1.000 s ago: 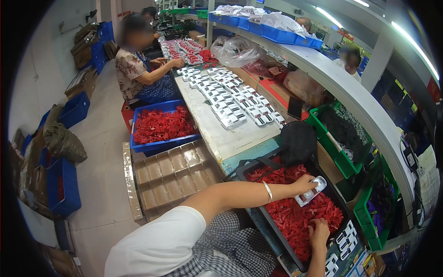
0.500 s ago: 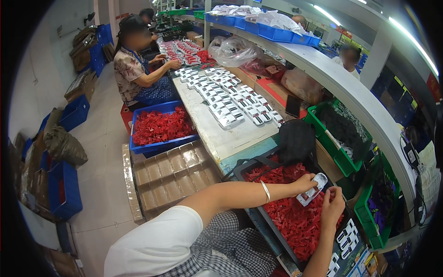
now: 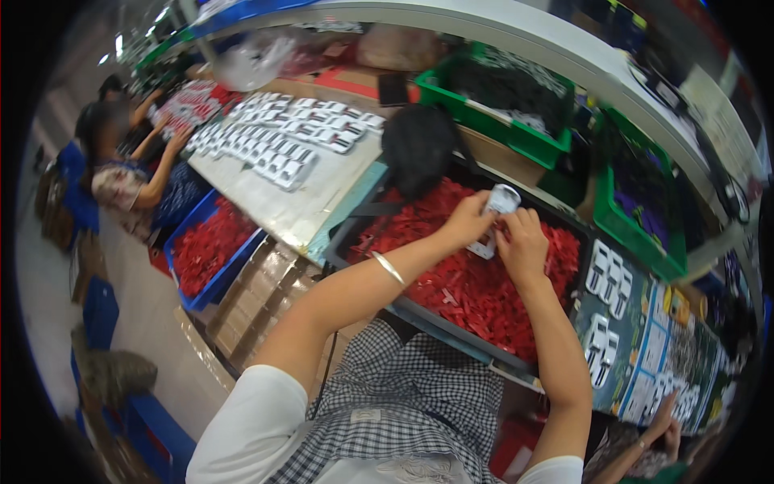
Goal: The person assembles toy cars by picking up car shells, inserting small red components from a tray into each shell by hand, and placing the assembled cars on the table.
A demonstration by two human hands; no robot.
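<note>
Over a black tray (image 3: 556, 339) heaped with small red plastic pieces (image 3: 451, 282), my left hand (image 3: 469, 221) grips a long white plastic casing (image 3: 505, 198) with an opening along it. The casing is tilted, its rounded end pointing away from me. My right hand (image 3: 524, 248) is closed against the casing's right side, fingertips bent over its middle. Whether those fingers pinch a small piece is hidden behind them. To the right of the tray, several similar white casings (image 3: 610, 278) lie in groups on a dark printed mat (image 3: 645, 339).
Rows of white casings (image 3: 282, 161) cover the table at the far left, where a co-worker (image 3: 129, 181) sits. A black bag (image 3: 421, 149) rests on the tray's far edge. Green bins (image 3: 556, 149) stand behind. Another person's hands (image 3: 663, 423) are at the lower right.
My view has swung to the right, bringing the mat and another person's hands into sight. My right hand has moved from beside the white casing onto it; my left still grips it.
</note>
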